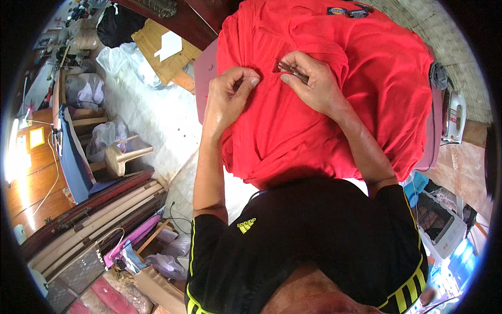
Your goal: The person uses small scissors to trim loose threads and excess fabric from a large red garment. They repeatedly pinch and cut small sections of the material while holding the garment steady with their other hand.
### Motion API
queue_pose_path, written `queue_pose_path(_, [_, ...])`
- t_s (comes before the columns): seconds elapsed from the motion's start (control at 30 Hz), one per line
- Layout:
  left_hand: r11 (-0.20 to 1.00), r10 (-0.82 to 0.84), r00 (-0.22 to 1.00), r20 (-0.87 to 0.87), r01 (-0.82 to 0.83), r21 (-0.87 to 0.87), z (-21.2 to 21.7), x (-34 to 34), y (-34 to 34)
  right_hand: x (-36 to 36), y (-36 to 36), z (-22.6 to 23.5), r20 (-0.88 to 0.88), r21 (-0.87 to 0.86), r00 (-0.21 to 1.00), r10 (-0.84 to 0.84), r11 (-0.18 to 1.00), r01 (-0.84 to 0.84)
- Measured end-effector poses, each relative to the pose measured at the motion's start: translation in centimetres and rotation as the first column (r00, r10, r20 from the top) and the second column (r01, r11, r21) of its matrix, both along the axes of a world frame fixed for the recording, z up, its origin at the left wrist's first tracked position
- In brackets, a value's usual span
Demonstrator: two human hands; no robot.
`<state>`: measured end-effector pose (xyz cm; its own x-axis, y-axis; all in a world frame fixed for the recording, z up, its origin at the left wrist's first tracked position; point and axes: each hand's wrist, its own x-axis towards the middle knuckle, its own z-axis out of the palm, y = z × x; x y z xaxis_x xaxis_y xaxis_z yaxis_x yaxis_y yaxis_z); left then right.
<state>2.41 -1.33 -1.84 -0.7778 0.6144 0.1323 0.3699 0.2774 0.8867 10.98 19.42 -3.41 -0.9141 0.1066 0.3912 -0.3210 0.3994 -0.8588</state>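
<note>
A large piece of red cloth, seemingly a garment with small labels near its far edge, lies bunched and creased in front of me. My left hand pinches a bit of it between thumb and fingers on the left side. Just right of that, my right hand is closed around a slim dark metal tool, like thread snips or tweezers. The tool's end rests at or just over the cloth; whether it touches is unclear. Under the cloth, a pinkish board or tabletop shows at the edges.
A clothes iron stands at the right. Wooden boards and clear plastic bags lie at the far left. Wooden furniture pieces and stacked planks fill the left. A white plastic appliance sits at the lower right.
</note>
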Motion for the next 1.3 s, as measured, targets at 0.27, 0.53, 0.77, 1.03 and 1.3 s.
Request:
queue_pose_path(0.27, [0.998,-0.009,0.983,-0.181,-0.004,-0.069,-0.3,2.0,0.6,0.1,0.1,-0.3,0.042,-0.005,0.999,0.031,1.0,-0.031])
queue_pose_path(0.53, [0.983,0.179,0.963,-0.2,-0.182,0.005,0.6,1.9,-0.7,2.4,-1.0,1.6,0.018,0.146,0.999,0.044,0.988,-0.047])
queue_pose_path(0.77, [0.981,0.188,0.953,-0.239,-0.192,0.003,1.6,2.7,-0.9,2.3,-2.3,1.8,0.068,0.372,0.997,0.042,0.926,-0.064])
queue_pose_path(1.03, [0.985,0.173,0.928,-0.329,-0.167,0.047,1.8,2.8,-1.0,1.4,-3.0,2.8,0.122,0.388,0.991,0.049,0.917,-0.093])
queue_pose_path(1.3, [0.963,0.232,0.967,-0.107,-0.213,0.165,-0.1,2.2,-1.8,0.5,-1.8,0.6,0.015,0.122,0.984,0.176,0.977,-0.177])
